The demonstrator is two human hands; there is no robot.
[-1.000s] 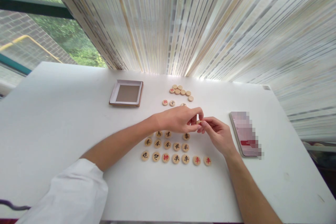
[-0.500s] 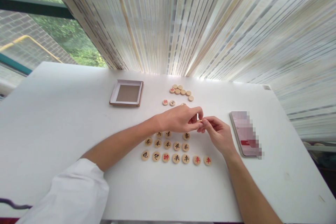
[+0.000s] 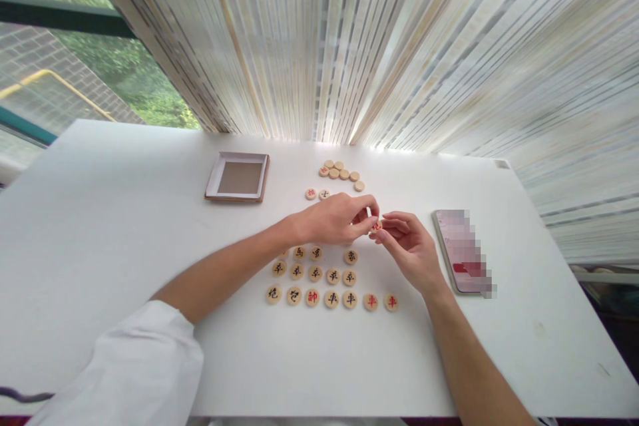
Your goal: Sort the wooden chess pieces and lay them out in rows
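Note:
Between my two hands is a round wooden xiangqi piece (image 3: 376, 227), its red character turned up toward me. My left hand (image 3: 344, 218) pinches its left edge with thumb and fingertips. From the other side, the thumb and fingers of my right hand (image 3: 409, 243) close on the same piece. Below them, pieces lie face up in rows, such as a black-marked piece (image 3: 351, 257) and a red-marked piece (image 3: 391, 302). My left hand and forearm cover part of the upper rows.
Beyond my hands sits a cluster of mostly blank-side-up pieces (image 3: 344, 174). A shallow box part (image 3: 266, 180) stands at the back left of the white table (image 3: 120, 213). On the right lies a flat phone-like object (image 3: 456, 246), partly pixelated. A striped curtain (image 3: 319, 46) hangs behind the table.
The piece between my fingers has turned from edge-on, so its red face now shows. My right fingers have opened slightly around it, and the whole view has shifted a little.

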